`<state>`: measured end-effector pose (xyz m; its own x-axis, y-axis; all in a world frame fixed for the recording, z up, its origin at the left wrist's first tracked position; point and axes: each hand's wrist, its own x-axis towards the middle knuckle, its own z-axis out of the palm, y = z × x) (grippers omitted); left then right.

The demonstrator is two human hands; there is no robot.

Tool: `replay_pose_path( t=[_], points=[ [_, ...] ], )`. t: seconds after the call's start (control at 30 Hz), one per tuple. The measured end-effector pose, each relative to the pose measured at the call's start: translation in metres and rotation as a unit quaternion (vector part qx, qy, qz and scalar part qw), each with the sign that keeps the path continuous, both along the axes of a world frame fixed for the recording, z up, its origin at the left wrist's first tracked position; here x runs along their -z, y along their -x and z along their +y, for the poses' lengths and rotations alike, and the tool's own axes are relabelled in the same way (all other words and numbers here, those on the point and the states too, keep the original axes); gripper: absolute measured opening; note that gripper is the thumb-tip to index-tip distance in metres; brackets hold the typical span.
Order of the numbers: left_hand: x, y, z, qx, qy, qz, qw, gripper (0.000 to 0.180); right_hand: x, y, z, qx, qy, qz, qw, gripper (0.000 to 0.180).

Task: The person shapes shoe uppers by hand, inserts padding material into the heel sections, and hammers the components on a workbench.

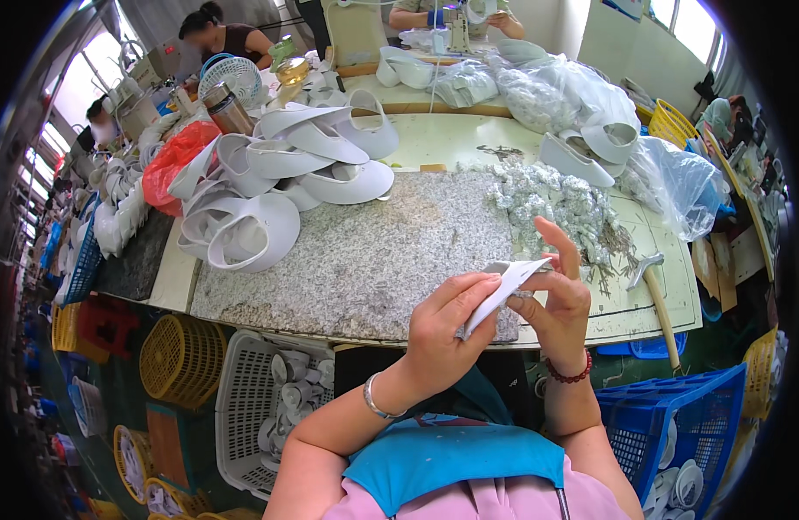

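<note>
My left hand (451, 319) grips a white visor-like piece (502, 295), seen nearly edge-on above the front edge of a speckled stone slab (356, 260). At the piece's right end, my right hand (557, 299) pinches with thumb and a finger while another finger points up. What lies between those fingertips is too small to make out. Just beyond my right hand spreads a heap of small silvery pieces (547, 199). White sun visors (317, 152) are piled at the slab's far left.
A hammer (655, 299) lies at the table's right edge, its handle overhanging. Below stand a white basket (234, 407) of white pieces and a blue crate (677, 407). Plastic bags (677, 186) and more visors (577, 160) sit far right. People (230, 39) work beyond the table.
</note>
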<state>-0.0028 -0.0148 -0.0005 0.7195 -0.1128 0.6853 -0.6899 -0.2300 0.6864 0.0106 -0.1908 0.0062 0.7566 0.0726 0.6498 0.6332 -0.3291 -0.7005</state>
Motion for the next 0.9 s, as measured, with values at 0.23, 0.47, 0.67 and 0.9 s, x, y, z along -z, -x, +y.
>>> replay_pose_path(
  t=[0.23, 0.47, 0.67, 0.9],
  points=[
    [-0.001, 0.001, -0.001, 0.009, 0.005, 0.018, 1.0, 0.027, 0.002, -0.003, -0.001, -0.118, -0.11, 0.083, 0.983, 0.019],
    [-0.004, 0.006, 0.001, 0.0, 0.031, 0.101, 0.994, 0.023, 0.01, 0.003, 0.008, 0.007, 0.0, -0.075, 0.997, 0.021],
    [-0.003, -0.002, 0.004, 0.048, 0.074, 0.104, 0.991, 0.026, 0.007, 0.006, 0.019, 0.078, 0.111, -0.168, 0.976, 0.027],
    [0.006, -0.006, 0.007, 0.055, 0.062, 0.104, 0.991, 0.03, 0.012, 0.007, 0.017, 0.003, 0.006, -0.036, 0.999, 0.023]
  ],
)
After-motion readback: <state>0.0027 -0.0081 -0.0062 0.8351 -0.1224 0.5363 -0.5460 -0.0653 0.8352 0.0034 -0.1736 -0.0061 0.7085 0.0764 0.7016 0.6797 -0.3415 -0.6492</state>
